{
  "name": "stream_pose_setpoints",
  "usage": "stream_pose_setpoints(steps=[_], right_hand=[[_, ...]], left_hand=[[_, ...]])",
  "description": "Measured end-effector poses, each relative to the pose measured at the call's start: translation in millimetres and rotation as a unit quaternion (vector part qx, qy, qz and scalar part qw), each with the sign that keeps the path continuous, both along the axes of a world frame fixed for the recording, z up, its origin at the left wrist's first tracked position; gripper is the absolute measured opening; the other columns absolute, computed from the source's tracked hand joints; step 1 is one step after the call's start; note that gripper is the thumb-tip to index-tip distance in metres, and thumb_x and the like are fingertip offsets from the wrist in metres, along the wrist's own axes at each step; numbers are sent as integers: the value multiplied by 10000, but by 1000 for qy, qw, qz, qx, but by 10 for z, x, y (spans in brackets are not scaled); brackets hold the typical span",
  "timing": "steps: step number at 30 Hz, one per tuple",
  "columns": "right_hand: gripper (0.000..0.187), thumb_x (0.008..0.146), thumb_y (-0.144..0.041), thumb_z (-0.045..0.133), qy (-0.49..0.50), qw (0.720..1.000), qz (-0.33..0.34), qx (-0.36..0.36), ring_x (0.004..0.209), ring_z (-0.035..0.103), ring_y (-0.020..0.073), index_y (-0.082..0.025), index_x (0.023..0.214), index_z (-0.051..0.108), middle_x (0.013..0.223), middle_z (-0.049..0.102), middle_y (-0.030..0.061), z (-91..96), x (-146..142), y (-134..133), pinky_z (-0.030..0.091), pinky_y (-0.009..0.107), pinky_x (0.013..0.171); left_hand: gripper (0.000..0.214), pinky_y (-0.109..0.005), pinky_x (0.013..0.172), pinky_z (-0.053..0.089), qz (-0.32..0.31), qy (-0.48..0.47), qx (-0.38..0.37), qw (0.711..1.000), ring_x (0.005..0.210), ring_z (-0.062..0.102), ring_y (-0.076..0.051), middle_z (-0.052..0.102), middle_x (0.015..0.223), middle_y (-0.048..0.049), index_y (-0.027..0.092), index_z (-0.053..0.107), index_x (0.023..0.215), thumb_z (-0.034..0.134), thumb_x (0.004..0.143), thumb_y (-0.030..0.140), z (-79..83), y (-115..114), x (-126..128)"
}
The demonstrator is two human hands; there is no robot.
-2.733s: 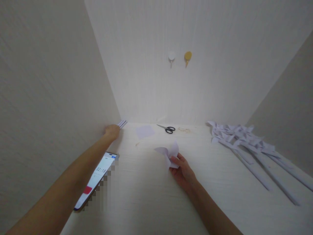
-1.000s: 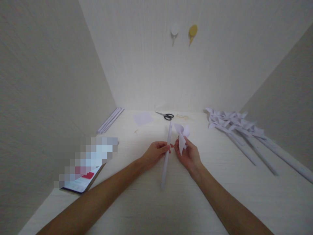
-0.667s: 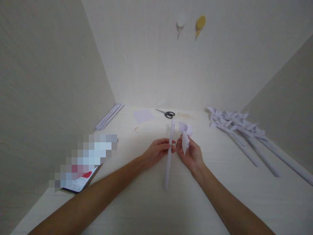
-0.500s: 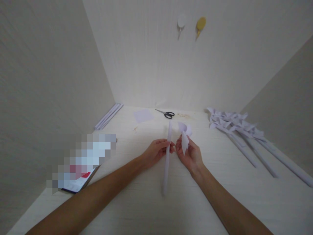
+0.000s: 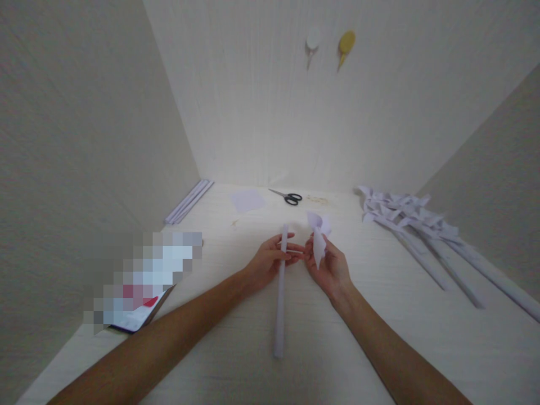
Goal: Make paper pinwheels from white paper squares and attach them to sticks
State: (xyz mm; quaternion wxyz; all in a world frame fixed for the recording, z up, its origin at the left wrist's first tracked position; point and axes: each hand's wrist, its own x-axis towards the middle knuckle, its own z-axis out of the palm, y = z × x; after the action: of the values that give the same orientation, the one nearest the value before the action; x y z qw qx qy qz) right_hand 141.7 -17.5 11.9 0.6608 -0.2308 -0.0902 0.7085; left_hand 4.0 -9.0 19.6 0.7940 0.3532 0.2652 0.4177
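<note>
White tabletop (image 5: 228, 365) beneath paper stick (image 5: 280, 309) gripped in left hand (image 5: 265, 263), paper pinwheel (image 5: 319, 246) gripped in right hand (image 5: 333, 271).

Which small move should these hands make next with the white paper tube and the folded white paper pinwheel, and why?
Probably the right hand should bring the folded white paper pinwheel toward the far end of the white paper tube in the left hand: the two are close but apart, and similar white paper pinwheels piled at the right appear mounted on tubes.
</note>
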Motion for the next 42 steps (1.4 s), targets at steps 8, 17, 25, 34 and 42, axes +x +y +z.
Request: stream_pose_setpoints(steps=[8,17,25,34,42], right_hand=[[114,660,-77,516,4,1000,-1,-12,566,568,68,-165,729,533,623,606,-26,38,-20,-10,497,165,558],[96,674,-87,493,-51,998,39,26,530,574,83,-165,715,530,616,619,-15,101,-61,-35,507,187,538],[75,650,-106,524,-73,995,52,49,515,577,95,-159,701,536,604,619,-7,74,-71,-33,504,187,517],[129,642,-122,546,-86,994,48,53,555,575,98,-147,767,558,658,628,2,21,-73,-6,484,189,518],[156,626,-112,564,-104,991,38,73,589,578,102,-145,779,563,697,635,7,27,-88,-9,483,195,541]], left_hand=[[277,-193,564,390,32,14,-17,999,536,519,-65,583,667,-25,94,531,939,534,664,128,6,0,16],[266,-202,603,368,10,15,9,1000,565,501,-68,588,622,-26,91,608,877,611,622,165,-21,2,16],[275,-199,620,368,-7,11,24,1000,582,497,-65,595,675,-27,112,618,891,612,620,155,-27,-3,20],[282,-217,631,367,-9,12,40,999,606,492,-83,594,693,-40,110,625,885,622,609,167,-18,-7,31],[270,-212,610,355,-10,6,44,999,577,473,-78,577,630,-23,113,635,858,634,596,178,9,-22,31]])
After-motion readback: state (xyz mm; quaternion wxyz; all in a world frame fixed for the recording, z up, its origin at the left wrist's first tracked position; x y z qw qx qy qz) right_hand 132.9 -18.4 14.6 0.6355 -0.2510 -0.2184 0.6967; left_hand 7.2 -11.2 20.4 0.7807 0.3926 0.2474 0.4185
